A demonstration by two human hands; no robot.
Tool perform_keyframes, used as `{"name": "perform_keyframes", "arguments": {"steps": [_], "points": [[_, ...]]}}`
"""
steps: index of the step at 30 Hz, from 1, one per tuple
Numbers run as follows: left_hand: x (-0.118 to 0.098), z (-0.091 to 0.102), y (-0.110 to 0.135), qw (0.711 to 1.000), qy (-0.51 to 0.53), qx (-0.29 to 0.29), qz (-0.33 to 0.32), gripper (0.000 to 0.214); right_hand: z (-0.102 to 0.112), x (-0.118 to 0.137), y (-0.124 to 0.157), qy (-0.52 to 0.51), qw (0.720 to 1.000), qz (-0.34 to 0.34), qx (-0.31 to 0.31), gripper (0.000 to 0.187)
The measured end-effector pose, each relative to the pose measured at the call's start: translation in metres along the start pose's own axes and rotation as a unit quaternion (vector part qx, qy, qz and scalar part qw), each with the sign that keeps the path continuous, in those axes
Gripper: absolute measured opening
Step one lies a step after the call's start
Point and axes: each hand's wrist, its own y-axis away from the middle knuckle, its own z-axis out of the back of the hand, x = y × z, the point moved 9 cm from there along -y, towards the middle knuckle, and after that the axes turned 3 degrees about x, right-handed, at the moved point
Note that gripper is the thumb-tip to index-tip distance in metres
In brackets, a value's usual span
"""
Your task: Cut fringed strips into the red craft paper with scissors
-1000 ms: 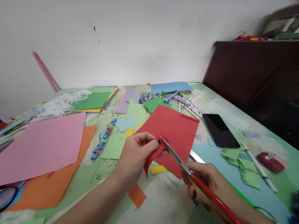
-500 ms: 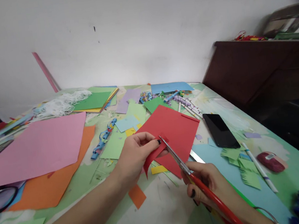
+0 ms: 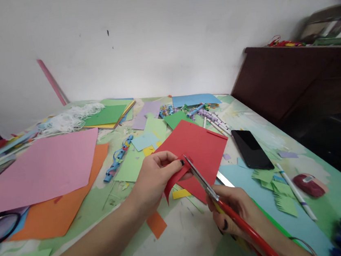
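Between the thumb and fingers of my left hand (image 3: 160, 174) is a small strip of red paper (image 3: 172, 183), its lower end curling down to a point. My right hand (image 3: 233, 207) is wrapped round the handles of red-handled scissors (image 3: 201, 182). The blades point up and left, and their tips reach the strip beside my left thumb. A larger red sheet (image 3: 199, 141) lies on the table behind both hands. Below my left hand are a small yellow paper piece (image 3: 181, 193) and an orange one (image 3: 157, 225).
Pink paper (image 3: 46, 171) overlaps orange paper (image 3: 74, 204) on the left. White string (image 3: 71, 118) and stacked coloured sheets (image 3: 107, 114) lie at the back. A blue decorated tube (image 3: 118, 158) lies left of my hands. Right are a black phone (image 3: 252, 149), fringed green scraps (image 3: 281, 193) and a red mouse-shaped object (image 3: 308, 185).
The scissor tips have shifted slightly right along the red strip, and the strip's upper end stands out more. My right thumb has moved slightly at the handles. My left hand is almost still.
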Motion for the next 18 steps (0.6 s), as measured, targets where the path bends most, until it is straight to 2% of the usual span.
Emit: {"name": "perform_keyframes", "arguments": {"steps": [4, 10, 18], "points": [[0.000, 0.000, 0.000, 1.000, -0.003, 0.001, 0.000, 0.016, 0.000, 0.002, 0.000, 0.009, 1.000, -0.011, -0.011, 0.053], [0.000, 0.001, 0.003, 1.000, -0.001, -0.001, -0.002, 0.017, 0.004, -0.009, 0.002, 0.012, 0.999, -0.043, -0.021, 0.048], [-0.002, 0.000, 0.003, 1.000, -0.008, -0.006, 0.004, 0.017, 0.006, -0.011, 0.000, 0.029, 0.998, -0.050, -0.030, 0.043]]}}
